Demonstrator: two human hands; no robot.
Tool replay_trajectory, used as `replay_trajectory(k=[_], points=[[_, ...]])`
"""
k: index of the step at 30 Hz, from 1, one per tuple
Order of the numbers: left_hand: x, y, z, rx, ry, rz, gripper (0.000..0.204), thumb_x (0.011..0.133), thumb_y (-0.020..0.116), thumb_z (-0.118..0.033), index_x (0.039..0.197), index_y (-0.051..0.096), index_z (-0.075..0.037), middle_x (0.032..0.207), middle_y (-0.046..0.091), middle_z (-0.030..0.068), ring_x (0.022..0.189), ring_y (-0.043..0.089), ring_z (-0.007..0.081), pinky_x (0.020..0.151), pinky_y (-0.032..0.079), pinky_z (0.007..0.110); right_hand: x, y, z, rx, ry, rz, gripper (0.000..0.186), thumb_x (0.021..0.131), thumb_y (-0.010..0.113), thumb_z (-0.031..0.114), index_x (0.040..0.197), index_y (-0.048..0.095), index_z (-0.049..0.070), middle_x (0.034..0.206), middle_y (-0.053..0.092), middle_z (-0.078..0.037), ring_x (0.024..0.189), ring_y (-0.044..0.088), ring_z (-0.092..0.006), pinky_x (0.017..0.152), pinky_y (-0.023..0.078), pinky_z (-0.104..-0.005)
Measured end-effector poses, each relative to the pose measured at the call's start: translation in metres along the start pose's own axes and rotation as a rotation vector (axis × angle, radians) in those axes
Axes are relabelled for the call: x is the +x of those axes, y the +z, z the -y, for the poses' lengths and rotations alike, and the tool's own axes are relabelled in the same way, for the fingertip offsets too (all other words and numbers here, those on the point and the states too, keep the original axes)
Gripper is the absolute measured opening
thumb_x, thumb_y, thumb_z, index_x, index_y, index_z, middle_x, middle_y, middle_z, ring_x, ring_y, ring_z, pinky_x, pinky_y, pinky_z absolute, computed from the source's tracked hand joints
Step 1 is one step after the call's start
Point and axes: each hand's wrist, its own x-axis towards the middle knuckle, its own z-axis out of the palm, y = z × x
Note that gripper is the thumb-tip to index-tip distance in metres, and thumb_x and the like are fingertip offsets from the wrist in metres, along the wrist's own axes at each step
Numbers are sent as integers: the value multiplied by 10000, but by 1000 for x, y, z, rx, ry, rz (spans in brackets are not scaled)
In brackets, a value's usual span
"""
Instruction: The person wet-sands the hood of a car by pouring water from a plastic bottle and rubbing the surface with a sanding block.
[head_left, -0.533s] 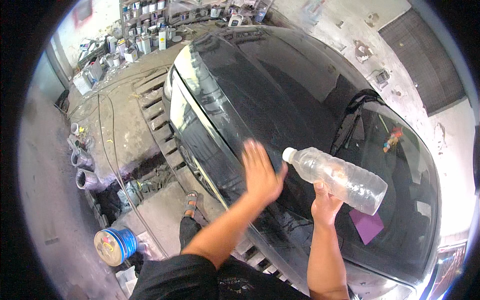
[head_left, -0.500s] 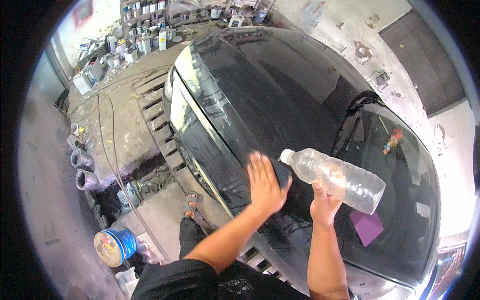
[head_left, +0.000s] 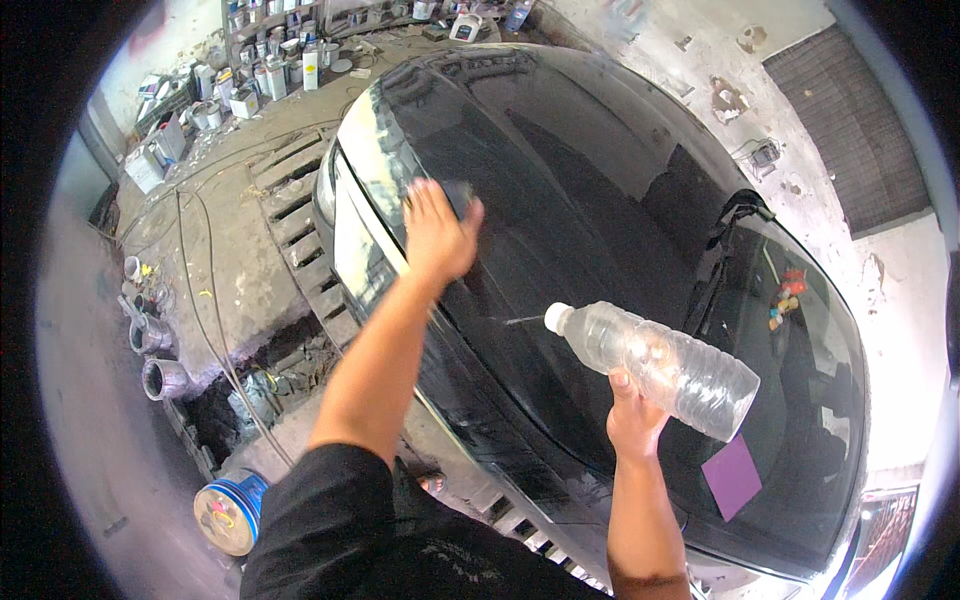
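My left hand (head_left: 440, 235) lies palm down on the black hood (head_left: 570, 200) of a car, near its whitish-patched fender edge (head_left: 370, 135). A dark flat pad (head_left: 459, 197) shows between its fingers and thumb, pressed to the paint; most of it is covered. In my right hand (head_left: 637, 415) is a clear ribbed plastic bottle (head_left: 665, 365), tilted with its white cap (head_left: 557, 317) toward the hood. A thin jet of liquid (head_left: 522, 321) leaves the cap. Below the bottle, a purple square sheet (head_left: 732, 478) rests on the windshield glass (head_left: 800, 400).
A slatted wooden pallet (head_left: 300, 215) runs along the car's left side, by a pit with rubble. Hoses (head_left: 190, 260) cross the floor. Left are a lidded blue bucket (head_left: 228, 515) and grey pots (head_left: 165, 378). Paint cans (head_left: 275, 75) crowd the back shelves.
My left hand with the pad has slid forward and left along the hood toward the front. The bottle stays nearly in place, and a jet now shows at its cap.
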Motion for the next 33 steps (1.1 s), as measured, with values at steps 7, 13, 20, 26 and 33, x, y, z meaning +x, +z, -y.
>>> replay_trajectory(k=[7,13,20,26,33], points=[[-183,-45,-81,-77,149,378,965,911,546,-542,1478,193,155,1575,126,340,1495,62,454,1205,56,555,29,30,-1,23,-58,29,442,922,713,211,1258,541,-20,1186,606,-137,1084,569,-278,983,432,-416],[-10,-38,30,185,52,208,888,986,329,-602,1506,191,106,1604,153,257,1512,98,354,1228,56,462,15,32,5,9,-75,32,467,906,733,215,1258,535,-19,1192,605,-133,1089,566,-275,987,430,-418],[-167,-49,-56,-1,170,370,974,916,512,-589,1484,202,139,1586,120,321,1499,31,445,1210,43,540,-6,14,-8,35,36,19,469,893,743,174,1270,526,-3,1198,601,-129,1098,567,-277,1001,425,-421],[-98,-52,-23,143,80,372,884,965,426,-559,1519,180,85,1618,95,250,1519,16,360,1229,36,452,-15,6,-7,-183,-48,31,448,914,711,194,1271,532,-9,1217,595,-147,1125,555,-297,1025,403,-438],[-51,-38,25,189,101,226,850,992,368,-545,1495,198,120,1598,124,286,1509,73,381,1234,53,438,-21,-1,2,-67,45,27,467,917,711,226,1274,530,-13,1243,581,-157,1138,546,-319,1029,394,-455]])
